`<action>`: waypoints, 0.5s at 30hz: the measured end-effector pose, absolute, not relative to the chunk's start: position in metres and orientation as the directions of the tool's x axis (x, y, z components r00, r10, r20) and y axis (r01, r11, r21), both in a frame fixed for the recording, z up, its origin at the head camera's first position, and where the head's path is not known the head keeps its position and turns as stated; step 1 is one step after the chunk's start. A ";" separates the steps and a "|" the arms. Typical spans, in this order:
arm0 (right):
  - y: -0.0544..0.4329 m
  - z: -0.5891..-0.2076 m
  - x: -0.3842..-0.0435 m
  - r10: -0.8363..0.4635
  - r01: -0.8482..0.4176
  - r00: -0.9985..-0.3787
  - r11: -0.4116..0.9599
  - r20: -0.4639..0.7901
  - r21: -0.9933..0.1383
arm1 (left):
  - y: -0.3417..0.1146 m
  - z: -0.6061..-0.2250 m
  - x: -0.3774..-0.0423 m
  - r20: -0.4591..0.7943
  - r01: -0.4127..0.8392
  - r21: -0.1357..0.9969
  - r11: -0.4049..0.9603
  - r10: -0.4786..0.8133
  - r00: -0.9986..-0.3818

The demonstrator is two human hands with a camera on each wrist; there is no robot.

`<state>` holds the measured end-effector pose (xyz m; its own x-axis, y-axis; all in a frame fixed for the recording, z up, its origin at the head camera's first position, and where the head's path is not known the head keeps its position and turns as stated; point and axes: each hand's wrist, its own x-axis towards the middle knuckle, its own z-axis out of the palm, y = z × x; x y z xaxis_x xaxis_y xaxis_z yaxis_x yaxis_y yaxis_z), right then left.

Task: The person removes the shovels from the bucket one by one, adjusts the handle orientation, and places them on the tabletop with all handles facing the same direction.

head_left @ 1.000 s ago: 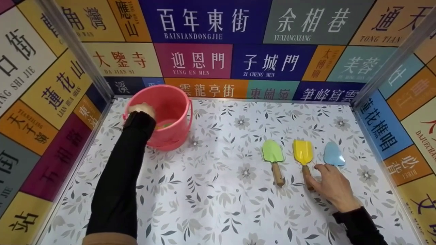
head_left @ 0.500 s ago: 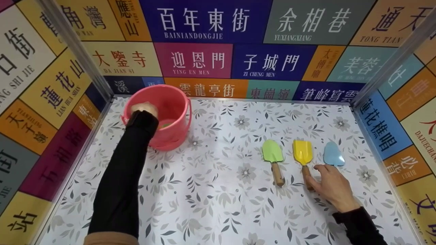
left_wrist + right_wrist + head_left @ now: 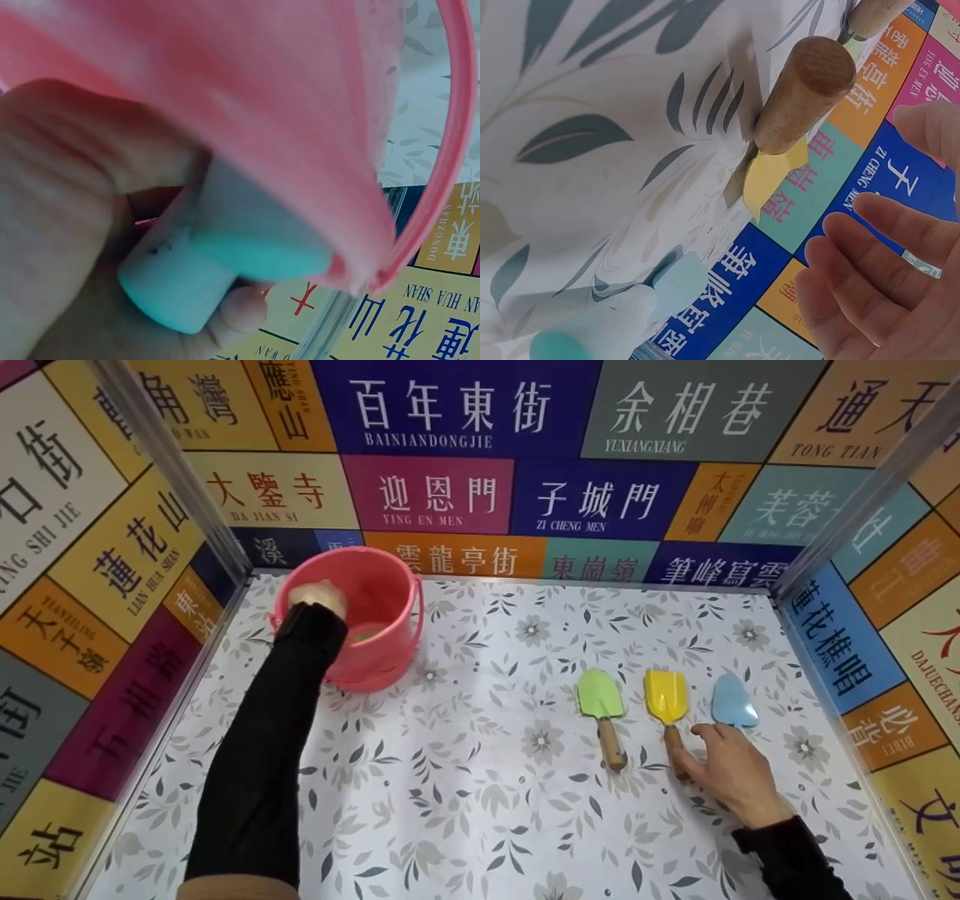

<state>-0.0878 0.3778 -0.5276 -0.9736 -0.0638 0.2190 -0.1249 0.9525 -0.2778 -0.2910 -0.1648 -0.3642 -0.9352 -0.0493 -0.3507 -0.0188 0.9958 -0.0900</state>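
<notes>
My left hand (image 3: 319,594) reaches into the pink bucket (image 3: 375,669), its fingertips hidden in the head view. In the left wrist view, my left fingers and thumb grip a white handle with a teal end (image 3: 174,274); a second such handle (image 3: 259,225) lies against it, and the far ends of both are hidden by the bucket wall. My right hand (image 3: 733,772) hovers with relaxed, spread fingers, holding nothing. Its thumb overlaps the wooden handle of the yellow shovel (image 3: 667,694) in the head view. Past its fingertips lies a blue trowel (image 3: 733,702), whose white handle (image 3: 604,319) shows in the right wrist view.
A green trowel (image 3: 601,694) with a wooden handle lies left of the yellow shovel. Something green (image 3: 364,636) shows at the bucket's bottom. Panels with Chinese lettering (image 3: 457,412) wall in the flower-patterned table (image 3: 465,780) at the back and both sides.
My left hand has shifted slightly to the right inside the bucket since a second ago. My right hand and the three tools on the table stay where they were.
</notes>
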 end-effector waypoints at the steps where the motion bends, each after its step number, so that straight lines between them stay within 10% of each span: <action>1: 0.378 -0.528 -0.088 -0.068 -0.131 -0.971 0.953 0.228 -0.275 | -0.165 -0.363 -0.291 -0.342 -0.026 -0.089 0.996 -0.055 -0.938; 15: 0.375 -0.525 -0.088 -0.072 -0.144 -0.967 0.947 0.246 -0.288 | -0.189 -0.333 -0.290 -0.328 0.001 -0.099 0.995 -0.032 -0.944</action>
<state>-0.0884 0.3754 -0.5252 -0.9666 -0.0720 0.2459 -0.1439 0.9466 -0.2884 -0.2900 -0.1889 -0.3335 -0.9441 -0.0318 -0.3282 0.0010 0.9951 -0.0992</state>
